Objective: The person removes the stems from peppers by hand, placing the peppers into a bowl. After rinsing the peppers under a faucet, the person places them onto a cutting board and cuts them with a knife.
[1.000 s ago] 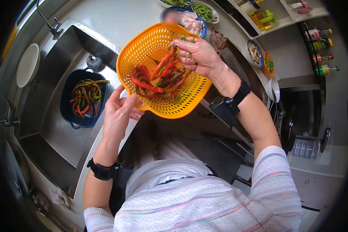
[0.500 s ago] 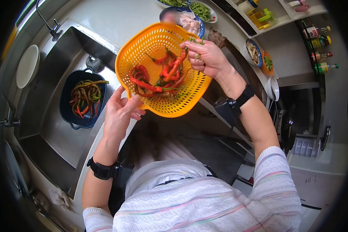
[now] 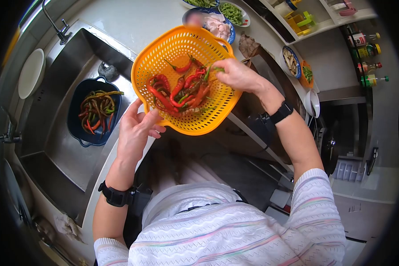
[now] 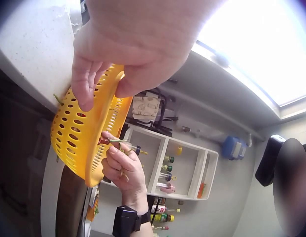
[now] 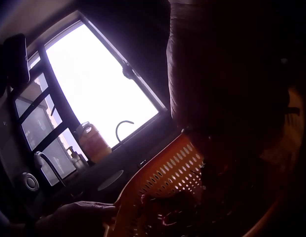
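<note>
A yellow perforated basket (image 3: 140, 71) is held up over the counter's front edge, tilted, with several red chili peppers (image 3: 178, 91) heaped inside. My left hand (image 3: 135, 128) grips its near left rim, thumb over the edge and fingers underneath. At the right side of the basket, my right hand (image 3: 241, 76) has its back turned up and its fingertips over the peppers. In the left wrist view, curled fingers of the right hand (image 4: 124, 165) hold thin green stems (image 4: 124, 175), with a dark red chili pepper (image 4: 103, 140) at the fingertips. The right wrist view is very dark.
To the left, a dark blue basket (image 3: 72, 122) of brownish and red peppers stands in the steel sink (image 3: 71, 164). Behind the yellow basket are plates of sliced pale meat (image 3: 217, 26) and chopped greens (image 3: 230, 13). A plate of slices (image 3: 291, 61) sits farther right.
The right hand lifted a red chili pepper toward the right rim, then turned its back up and reached over the pile again. Peppers in the pile shifted. The left hand stayed put.
</note>
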The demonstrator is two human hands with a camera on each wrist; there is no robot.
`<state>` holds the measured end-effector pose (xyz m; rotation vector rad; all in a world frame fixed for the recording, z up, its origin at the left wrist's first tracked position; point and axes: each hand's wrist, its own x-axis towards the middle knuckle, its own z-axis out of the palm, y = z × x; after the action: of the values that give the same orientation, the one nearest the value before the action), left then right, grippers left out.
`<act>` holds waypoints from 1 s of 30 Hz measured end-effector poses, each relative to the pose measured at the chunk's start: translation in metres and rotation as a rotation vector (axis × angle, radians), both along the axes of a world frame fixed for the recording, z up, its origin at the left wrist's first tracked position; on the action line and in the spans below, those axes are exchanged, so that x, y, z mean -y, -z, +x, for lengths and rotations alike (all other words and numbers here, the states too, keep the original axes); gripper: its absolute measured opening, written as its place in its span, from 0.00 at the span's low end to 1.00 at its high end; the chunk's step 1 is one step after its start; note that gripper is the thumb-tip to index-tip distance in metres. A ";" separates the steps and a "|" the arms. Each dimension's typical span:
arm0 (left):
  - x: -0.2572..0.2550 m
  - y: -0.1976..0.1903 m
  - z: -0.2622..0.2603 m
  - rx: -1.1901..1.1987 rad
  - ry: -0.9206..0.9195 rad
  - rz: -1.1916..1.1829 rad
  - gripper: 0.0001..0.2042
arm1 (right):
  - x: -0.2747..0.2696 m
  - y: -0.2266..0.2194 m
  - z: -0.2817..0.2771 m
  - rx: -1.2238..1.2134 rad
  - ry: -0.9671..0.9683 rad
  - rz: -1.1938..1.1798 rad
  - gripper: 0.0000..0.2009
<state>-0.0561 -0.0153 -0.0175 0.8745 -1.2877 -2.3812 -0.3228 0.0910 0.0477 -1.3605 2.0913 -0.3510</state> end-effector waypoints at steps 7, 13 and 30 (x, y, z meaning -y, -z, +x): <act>-0.003 0.000 -0.002 -0.019 -0.037 -0.001 0.29 | 0.044 0.049 -0.027 -0.356 -0.006 -0.138 0.10; -0.008 -0.003 -0.005 0.009 -0.110 -0.018 0.28 | 0.081 0.057 -0.024 -0.481 -0.323 0.065 0.11; -0.015 0.004 0.009 0.040 -0.507 -0.299 0.18 | -0.001 -0.043 0.004 0.559 0.074 -0.598 0.09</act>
<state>-0.0473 -0.0006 -0.0214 1.0121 -1.2161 -1.7406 -0.3185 0.0916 0.0911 -1.2892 1.6162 -1.3057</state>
